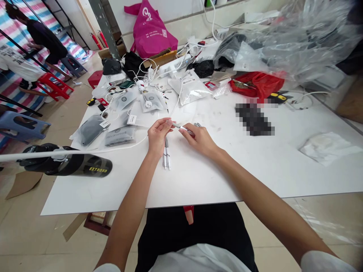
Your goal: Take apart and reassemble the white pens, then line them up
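Note:
Above the white table, a grey and white pen (176, 125) is held between my two hands. My left hand (159, 135) pinches its grey end between thumb and fingers. My right hand (200, 139) is closed round the white barrel, partly hiding it. Grey tips (197, 124) show just behind the right hand's knuckles; whether that hand holds them or they lie on the table, I cannot make out. Beside my left wrist, white pens (167, 156) with grey ends lie side by side on the table.
A black bottle (96, 166) lies at the left edge. Packed pouches (120, 136), tangled white cables, and a silver bag (190, 88) crowd the back left. At right are a blurred dark object (253, 119), crumpled white tissue (326, 147) and a red bag (258, 85). Two people sit far left.

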Available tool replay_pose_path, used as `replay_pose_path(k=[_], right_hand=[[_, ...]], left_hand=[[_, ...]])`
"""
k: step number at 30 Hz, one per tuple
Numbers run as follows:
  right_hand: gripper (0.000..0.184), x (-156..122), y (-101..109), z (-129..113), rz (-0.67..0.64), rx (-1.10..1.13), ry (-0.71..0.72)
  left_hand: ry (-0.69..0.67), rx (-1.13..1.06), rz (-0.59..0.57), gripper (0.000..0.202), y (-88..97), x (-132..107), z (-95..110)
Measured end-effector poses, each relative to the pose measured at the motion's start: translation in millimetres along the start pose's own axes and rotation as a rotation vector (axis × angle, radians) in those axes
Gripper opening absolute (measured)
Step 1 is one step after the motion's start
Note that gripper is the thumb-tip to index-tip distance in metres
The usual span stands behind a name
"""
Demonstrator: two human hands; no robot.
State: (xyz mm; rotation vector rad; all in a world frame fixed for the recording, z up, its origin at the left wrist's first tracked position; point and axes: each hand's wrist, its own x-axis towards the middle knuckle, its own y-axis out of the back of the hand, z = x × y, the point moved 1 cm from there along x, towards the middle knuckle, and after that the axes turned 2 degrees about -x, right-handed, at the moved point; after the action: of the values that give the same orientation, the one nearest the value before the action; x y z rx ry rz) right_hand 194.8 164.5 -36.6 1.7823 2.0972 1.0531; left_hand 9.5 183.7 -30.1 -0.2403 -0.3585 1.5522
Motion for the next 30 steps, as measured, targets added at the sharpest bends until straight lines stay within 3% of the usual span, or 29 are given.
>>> replay_pose_path(k=[2, 6, 9, 12, 18, 23, 27, 30], right_hand=[[0.052, -1, 1, -3, -0.018, 0.014, 0.007], [0.053, 0, 2, -2, -0.025, -0.003, 0.023], [0.038, 1, 0, 4, -0.029, -0.049, 0.075], [0.020, 2, -3, 10, -0.053, -0.063, 0.063], [0.028, 2, 1, 10, -0.066, -0.083, 0.050], [0.034, 4, 1, 9, -0.061, -0.129, 0.158], [0.020, 5, 1, 17, -0.022, -0.164, 0.083], [0.027, 4, 3, 18, -0.023, -0.147, 0.056]], left_hand=[[0.010, 0.000, -0.002, 0.047, 1.3, 0, 1], [0.030, -0.017, -0.172, 0.048, 0.2, -2, 2], [-0.008, 0.049, -0.080, 0.036, 1.2, -1, -1], [-0.020, 0.092, 0.001, 0.039, 1.0, 0, -6], [0.006, 0.068, -0.198, 0.046, -6.0, -5, -7], [-0.052, 0.125, -0.070, 0.033, -4.3, -4, -7], [-0.037, 0.077, -0.018, 0.042, -2.2, -3, -5], [-0.018, 0.079, -0.030, 0.046, -1.2, -2, -3]])
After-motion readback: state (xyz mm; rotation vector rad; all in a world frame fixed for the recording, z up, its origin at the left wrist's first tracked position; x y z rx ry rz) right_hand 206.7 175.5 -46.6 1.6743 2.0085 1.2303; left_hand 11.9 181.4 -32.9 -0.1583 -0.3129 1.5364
